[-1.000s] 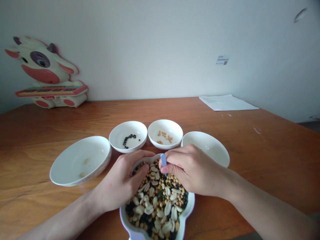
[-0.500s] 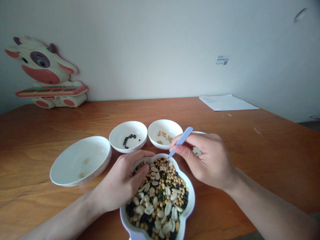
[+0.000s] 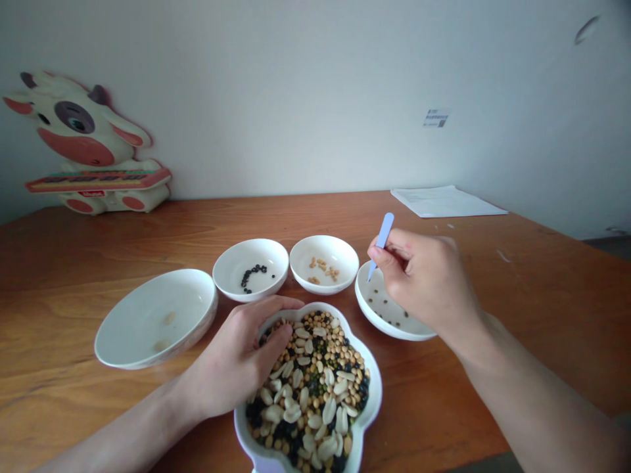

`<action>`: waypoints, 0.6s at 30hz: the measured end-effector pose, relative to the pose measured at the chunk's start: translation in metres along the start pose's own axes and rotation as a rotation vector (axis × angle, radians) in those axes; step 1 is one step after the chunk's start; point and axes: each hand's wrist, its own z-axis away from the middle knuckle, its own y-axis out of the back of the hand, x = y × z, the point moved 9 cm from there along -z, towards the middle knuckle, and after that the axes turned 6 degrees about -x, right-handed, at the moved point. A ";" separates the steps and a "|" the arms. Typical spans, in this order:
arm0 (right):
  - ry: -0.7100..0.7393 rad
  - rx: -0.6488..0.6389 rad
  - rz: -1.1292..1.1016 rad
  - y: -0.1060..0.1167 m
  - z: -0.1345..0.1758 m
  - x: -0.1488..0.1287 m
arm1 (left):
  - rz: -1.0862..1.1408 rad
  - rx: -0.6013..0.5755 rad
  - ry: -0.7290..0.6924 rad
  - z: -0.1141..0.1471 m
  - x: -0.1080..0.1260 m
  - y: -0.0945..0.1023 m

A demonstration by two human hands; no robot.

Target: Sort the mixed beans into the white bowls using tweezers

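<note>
My left hand (image 3: 246,355) grips the rim of a scalloped white container (image 3: 375,387), its thumb inside over the contents. Mixed peanuts (image 3: 329,410), yellow soybeans, black beans and small green beans fill it. In my right hand (image 3: 428,276) is a pair of light purple tweezers (image 3: 382,238), pinched between thumb and fingers. Their tips point down into the right-hand white bowl (image 3: 367,314), where several small dark green beans (image 3: 385,301) lie. Whether the tips hold a bean is too small to tell. My right hand partly covers that bowl.
Black beans lie in one white bowl (image 3: 221,272), yellow soybeans in another bowl (image 3: 300,263). A larger bowl (image 3: 128,328) at left holds two pale peanuts. Behind stand a cow-shaped toy keyboard (image 3: 103,157) and white papers (image 3: 448,202) on the wooden table (image 3: 532,315).
My right hand has moved the tweezers from over the scalloped container's far edge to the right-hand bowl, which shows more now. My left hand stays on the container.
</note>
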 end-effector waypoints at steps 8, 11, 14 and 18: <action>-0.061 0.000 0.062 -0.001 0.000 0.002 | -0.006 0.006 -0.006 0.000 -0.001 0.000; -0.078 -0.006 0.066 -0.002 0.000 0.003 | -0.008 0.006 -0.013 -0.001 0.000 0.000; -0.054 0.030 0.025 0.001 0.003 0.000 | -0.002 0.004 -0.008 -0.001 -0.001 0.000; 0.115 0.008 -0.245 -0.001 0.011 -0.021 | 0.003 0.005 -0.016 0.000 -0.001 0.000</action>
